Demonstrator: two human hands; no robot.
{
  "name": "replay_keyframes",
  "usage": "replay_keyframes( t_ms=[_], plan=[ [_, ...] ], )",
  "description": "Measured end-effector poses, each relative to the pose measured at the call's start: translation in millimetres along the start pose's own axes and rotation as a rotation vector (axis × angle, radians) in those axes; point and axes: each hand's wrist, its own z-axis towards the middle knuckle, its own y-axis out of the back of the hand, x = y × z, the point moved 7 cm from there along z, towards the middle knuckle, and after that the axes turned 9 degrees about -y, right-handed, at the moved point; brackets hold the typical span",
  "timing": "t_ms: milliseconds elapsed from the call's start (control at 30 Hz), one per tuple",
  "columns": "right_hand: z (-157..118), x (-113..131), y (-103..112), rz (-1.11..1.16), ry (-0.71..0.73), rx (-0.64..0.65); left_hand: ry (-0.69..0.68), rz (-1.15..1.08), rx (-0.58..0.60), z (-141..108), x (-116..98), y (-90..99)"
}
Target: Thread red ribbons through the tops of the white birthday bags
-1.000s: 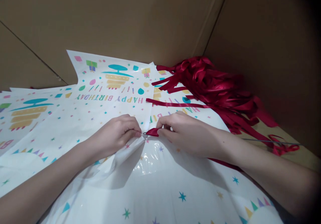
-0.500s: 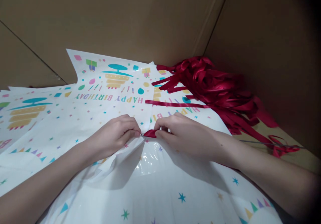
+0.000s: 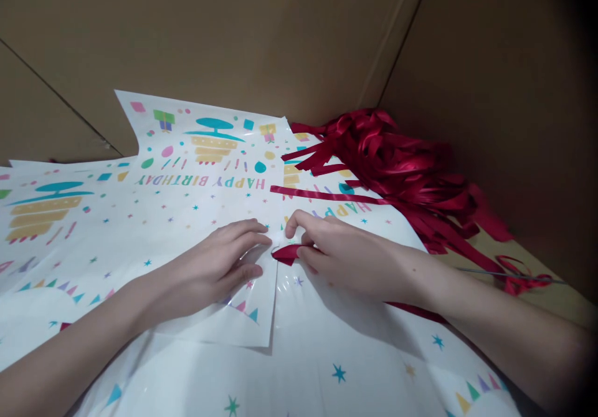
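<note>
The right grip [image 3: 299, 242] is pinching a red ribbon [image 3: 284, 255] at the edge of the printed sheet [image 3: 205, 208], while the left hand [image 3: 210, 267] is lying fingers-parted over it, where pressing lightly is probably best avoiding creases.

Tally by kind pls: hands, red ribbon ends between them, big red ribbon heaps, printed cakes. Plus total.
Hands: 2 (left hand, right hand)
Ribbon end between the hands: 1
Big red ribbon heap: 1
Printed cakes: 3 (left cake, middle cake, partly covered cake)
Total: 7
</note>
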Motion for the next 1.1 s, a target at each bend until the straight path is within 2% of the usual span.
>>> replay_keyframes(
  t_ms=[100,267,400,533,767,967,1100],
  plan=[
    [0.7,1.8,-2.5,0.028,-0.033,0.022,-0.038,-0.022,-0.009,-1.1,-3.9,-3.7],
    [-1.3,16.7,-4.4,-0.007,0.005,-0.033,-0.055,-0.041,-0.06,-1.1,-4.1,-4.6],
    [-7.1,12.0,5.7,-0.02,-0.026,-0.004,-0.054,-0.002,-0.062,-2.5,-3.4,-4.5],
    [-7.7,4.6,13.5,-0.089,0.036,-0.006,-0.066,0.011,-0.05,-2.1,-4.8,-6.1],
    [-5.4,12.3,4.6,-0.108,0.154,-0.056,-0.098,0.019,-0.067,-0.1,-7.8,-8.2],
    [-6.9,12.7,5.0,-0.122,0.127,-0.065,-0.07,0.043,-0.098,-1.0,-4.8,-6.4],
    [-2.4,18.9,-3.4,-0.14,0.144,-0.077,-0.093,0.051,-0.086,-2.4,-5.9,-7.4]
  ],
)
